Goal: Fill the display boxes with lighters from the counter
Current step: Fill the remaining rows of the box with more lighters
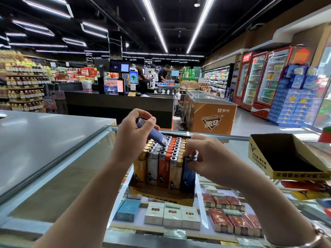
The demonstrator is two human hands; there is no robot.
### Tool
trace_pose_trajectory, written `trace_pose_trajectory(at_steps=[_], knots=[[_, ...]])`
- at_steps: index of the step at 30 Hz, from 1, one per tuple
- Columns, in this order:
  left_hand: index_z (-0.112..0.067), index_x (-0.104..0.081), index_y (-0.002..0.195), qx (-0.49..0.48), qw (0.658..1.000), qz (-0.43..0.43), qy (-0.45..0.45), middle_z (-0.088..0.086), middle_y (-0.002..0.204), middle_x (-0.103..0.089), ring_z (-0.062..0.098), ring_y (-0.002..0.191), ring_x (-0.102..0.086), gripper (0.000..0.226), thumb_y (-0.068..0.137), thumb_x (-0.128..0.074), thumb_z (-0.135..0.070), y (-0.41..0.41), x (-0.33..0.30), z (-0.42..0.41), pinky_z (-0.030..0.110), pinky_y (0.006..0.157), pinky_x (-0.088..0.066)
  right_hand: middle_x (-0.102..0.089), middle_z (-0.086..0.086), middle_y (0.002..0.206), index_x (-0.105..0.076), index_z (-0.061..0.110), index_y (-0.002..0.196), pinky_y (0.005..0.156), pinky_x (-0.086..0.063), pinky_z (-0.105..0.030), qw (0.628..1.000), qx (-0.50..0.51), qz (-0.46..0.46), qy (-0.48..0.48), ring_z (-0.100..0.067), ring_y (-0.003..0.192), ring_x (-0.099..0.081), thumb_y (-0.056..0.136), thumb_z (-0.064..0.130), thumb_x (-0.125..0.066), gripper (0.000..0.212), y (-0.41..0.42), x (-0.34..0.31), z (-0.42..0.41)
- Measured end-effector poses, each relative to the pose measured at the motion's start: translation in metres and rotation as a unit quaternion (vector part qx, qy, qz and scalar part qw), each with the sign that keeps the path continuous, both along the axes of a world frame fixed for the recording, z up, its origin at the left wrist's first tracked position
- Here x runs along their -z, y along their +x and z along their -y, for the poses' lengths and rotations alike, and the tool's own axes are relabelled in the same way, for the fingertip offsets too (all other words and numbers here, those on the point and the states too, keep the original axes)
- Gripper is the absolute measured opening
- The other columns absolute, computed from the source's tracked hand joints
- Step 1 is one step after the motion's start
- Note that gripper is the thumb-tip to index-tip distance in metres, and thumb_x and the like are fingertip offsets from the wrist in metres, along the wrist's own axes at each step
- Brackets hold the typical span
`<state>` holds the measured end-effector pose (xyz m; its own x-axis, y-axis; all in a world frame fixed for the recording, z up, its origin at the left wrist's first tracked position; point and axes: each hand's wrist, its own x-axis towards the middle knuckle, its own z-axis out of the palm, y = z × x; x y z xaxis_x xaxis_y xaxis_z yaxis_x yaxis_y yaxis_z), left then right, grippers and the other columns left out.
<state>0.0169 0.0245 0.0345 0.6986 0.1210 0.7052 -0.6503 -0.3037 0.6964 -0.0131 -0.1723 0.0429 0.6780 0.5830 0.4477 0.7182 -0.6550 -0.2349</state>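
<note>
Our left hand (133, 130) holds a blue plastic lighter (151, 132) tipped head-down, ready to slot in, while our right hand (202, 154) pinches a dark blue lighter (188, 173) into the yellow cardboard display box (161, 195) standing between both hands.

On the glass-topped desk (75, 169), a yellow cardboard display box (161, 196) holds upright lighters. The left hand (133, 133) grips a blue plastic lighter (152, 134) tilted above them; the right hand (206, 158) pinches a dark-blue lighter (188, 174) at the front row.
</note>
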Motion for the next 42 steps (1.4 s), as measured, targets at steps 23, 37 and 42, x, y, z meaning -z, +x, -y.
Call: trace_pose_trajectory(at_steps=[23, 37, 42], knots=[[-0.012, -0.055, 0.069, 0.187, 0.979, -0.045, -0.067, 0.005, 0.075, -0.070, 0.017, 0.069, -0.067, 0.021, 0.066, -0.070, -0.026, -0.019, -0.012, 0.007, 0.019, 0.051, -0.050, -0.061, 0.009, 0.100, -0.057, 0.035, 0.099, 0.077, -0.055, -0.023, 0.962, -0.104, -0.006, 0.252, -0.007, 0.083, -0.062, 0.074, -0.007, -0.070, 0.050, 0.001, 0.002, -0.005], [-0.026, -0.059, 0.082, 0.131, 0.985, -0.028, 0.113, -0.014, 0.077, -0.067, 0.000, 0.076, -0.064, 0.024, 0.073, -0.056, -0.049, -0.013, -0.008, 0.005, 0.014, 0.066, -0.049, -0.070, 0.004, 0.076, -0.065, 0.020, 0.079, 0.065, -0.055, -0.022, 0.869, -0.165, -0.090, 0.458, -0.012, 0.068, -0.066, 0.072, 0.013, -0.062, 0.011, 0.002, -0.005, -0.001], [-0.051, -0.055, 0.100, 0.107, 0.934, -0.149, 0.308, -0.034, 0.109, -0.046, -0.023, 0.099, -0.041, 0.039, 0.065, -0.053, -0.068, -0.007, -0.002, -0.012, 0.011, 0.077, -0.031, -0.065, 0.002, 0.072, -0.066, 0.020, 0.080, 0.048, -0.049, -0.022, 0.851, -0.147, -0.098, 0.494, -0.014, 0.055, -0.056, 0.079, -0.001, -0.061, 0.021, 0.001, -0.011, 0.013]])
